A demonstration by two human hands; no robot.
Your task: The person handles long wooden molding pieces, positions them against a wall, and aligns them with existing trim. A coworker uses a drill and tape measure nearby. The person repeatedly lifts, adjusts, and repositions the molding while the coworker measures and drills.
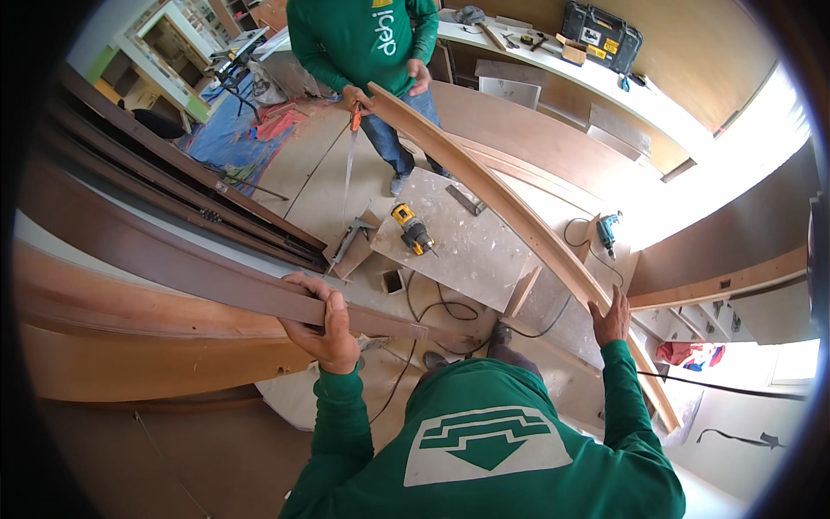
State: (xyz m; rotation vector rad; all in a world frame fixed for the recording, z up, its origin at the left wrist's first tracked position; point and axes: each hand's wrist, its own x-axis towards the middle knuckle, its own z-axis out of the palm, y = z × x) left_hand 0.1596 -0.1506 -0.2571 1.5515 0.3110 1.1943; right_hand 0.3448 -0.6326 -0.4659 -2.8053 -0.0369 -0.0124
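Observation:
My left hand (324, 324) is wrapped around a long dark brown wooden board (190, 264), which runs from the far left to just past my hand. My right hand (612, 318) grips a long light wooden plank (493, 177) near its close end, thumb on one side and fingers on the other. That plank slants up and away to a co-worker (363, 39) in a green sweatshirt. One of the co-worker's hands holds a handsaw (355, 121) with an orange handle, blade pointing down, beside the plank's far end.
A yellow and black cordless drill (412, 229) and a metal square (467, 200) lie on a dusty panel (450, 277). A caulking gun (348, 242) is left of it. A teal corded drill (609, 232) sits at right; black cables (445, 303) cross the floor. Dark boards (173, 156) stack at left.

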